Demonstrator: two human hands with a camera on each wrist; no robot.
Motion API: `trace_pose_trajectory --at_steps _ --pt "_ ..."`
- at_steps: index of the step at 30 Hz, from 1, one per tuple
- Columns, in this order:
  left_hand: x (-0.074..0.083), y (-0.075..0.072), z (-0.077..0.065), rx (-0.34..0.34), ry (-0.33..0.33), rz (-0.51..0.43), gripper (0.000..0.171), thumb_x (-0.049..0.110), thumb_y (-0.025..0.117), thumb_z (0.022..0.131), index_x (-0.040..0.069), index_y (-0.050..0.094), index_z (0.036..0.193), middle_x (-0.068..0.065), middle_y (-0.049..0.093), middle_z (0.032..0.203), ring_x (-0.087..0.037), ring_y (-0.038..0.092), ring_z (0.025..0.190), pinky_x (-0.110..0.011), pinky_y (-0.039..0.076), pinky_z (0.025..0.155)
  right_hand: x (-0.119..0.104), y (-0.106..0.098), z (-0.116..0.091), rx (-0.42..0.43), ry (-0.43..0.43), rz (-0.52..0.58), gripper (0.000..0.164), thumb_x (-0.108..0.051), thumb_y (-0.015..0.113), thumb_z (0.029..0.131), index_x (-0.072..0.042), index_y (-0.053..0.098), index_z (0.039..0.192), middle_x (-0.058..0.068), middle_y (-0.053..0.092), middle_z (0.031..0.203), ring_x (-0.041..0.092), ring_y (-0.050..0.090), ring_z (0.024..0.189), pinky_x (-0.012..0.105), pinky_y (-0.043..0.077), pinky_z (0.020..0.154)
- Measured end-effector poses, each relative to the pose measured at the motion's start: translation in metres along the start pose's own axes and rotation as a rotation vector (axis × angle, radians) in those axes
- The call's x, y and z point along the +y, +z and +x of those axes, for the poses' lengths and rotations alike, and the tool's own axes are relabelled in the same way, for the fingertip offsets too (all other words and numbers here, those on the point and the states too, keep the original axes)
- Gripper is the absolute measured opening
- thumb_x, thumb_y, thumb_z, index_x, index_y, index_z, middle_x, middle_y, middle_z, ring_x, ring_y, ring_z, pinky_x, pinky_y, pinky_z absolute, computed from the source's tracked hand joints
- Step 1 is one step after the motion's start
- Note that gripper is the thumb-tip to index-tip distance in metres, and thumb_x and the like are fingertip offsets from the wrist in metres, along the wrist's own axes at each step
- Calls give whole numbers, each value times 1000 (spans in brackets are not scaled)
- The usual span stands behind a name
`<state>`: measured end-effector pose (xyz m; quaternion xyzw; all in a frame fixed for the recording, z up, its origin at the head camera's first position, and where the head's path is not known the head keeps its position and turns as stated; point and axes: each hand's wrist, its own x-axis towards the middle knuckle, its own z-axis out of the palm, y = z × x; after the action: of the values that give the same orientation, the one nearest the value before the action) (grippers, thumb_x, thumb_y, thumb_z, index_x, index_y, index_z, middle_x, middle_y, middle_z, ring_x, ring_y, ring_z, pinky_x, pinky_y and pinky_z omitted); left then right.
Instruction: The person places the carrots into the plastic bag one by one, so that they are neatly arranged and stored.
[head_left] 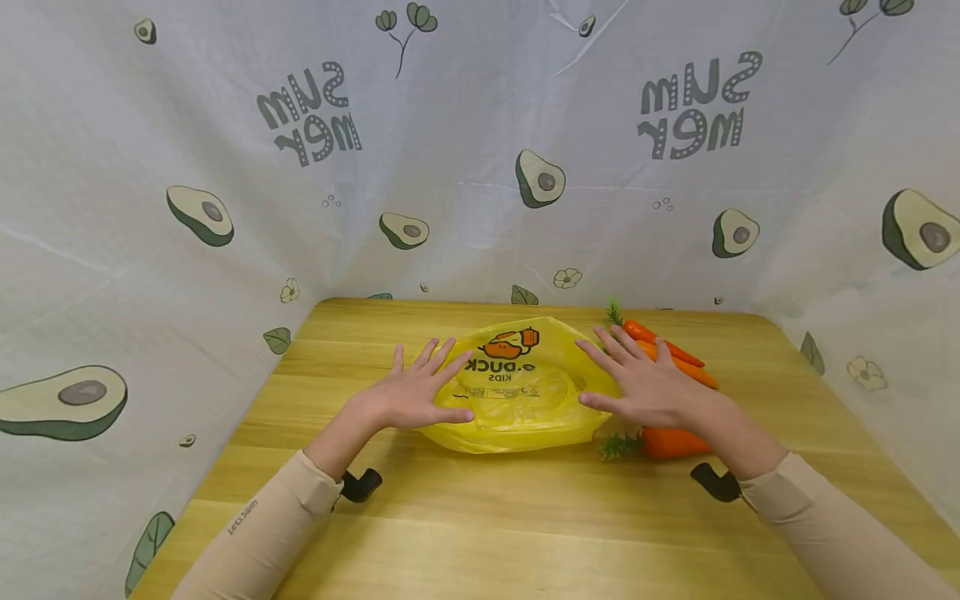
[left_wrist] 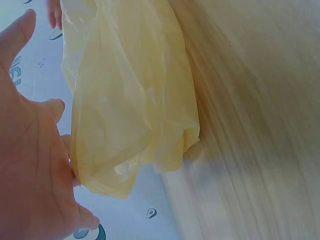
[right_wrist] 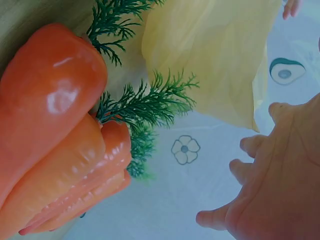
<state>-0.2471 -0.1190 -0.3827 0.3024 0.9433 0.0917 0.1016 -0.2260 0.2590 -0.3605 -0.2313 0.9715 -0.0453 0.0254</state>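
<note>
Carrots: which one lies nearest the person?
The thick red-orange carrot, lowest in the head view; the other carrots lie farther back.

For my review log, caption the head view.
Left hand and right hand spread either side of a yellow bag, carrots lying at right.

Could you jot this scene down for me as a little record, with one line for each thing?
Left hand: fingers spread, at the bag's left side; contact unclear
Right hand: fingers spread, at the bag's right side, holding nothing
Bag: yellow plastic, mouth open, duck print showing mirrored lettering
Carrots: several, orange to red, leafy green tops, right of the bag
Table: wood-grained surface under bag and carrots
Backdrop: pale cloth printed with avocados, leaves and flowers
</note>
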Motion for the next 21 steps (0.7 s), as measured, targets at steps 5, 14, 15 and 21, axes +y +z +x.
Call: trace_pose_trajectory --at_steps 5,14,15,21 --pt "0 0 0 -4 -1 0 98 85 38 87 37 -1 162 0 -17 168 -29 -15 155 -74 -12 114 -1 -2 0 0 1 11 86 -70 43 97 -28 12 164 15 4 170 41 -1 156 86 -4 104" --pt "0 -1 0 79 27 66 94 80 44 89 37 4 163 -2 -10 170 -30 -8 157 -74 -1 117 1 -3 2 104 -36 -70 85 -69 49 95 -28 19 163 15 20 167 41 16 154 82 9 109" --pt "1 -1 1 97 34 76 92 78 45 90 37 6 163 -2 -8 170 -29 -5 157 -72 1 118 1 -3 2 127 -42 -80 84 -67 51 95 -28 21 163 15 25 166 41 20 153 80 12 110" --pt "3 2 5 232 68 63 75 57 59 97 27 31 160 -7 20 168 -30 24 154 -56 24 122 2 -5 3 223 -80 -106 71 -56 60 96 -18 44 154 14 50 152 40 44 140 72 32 107"
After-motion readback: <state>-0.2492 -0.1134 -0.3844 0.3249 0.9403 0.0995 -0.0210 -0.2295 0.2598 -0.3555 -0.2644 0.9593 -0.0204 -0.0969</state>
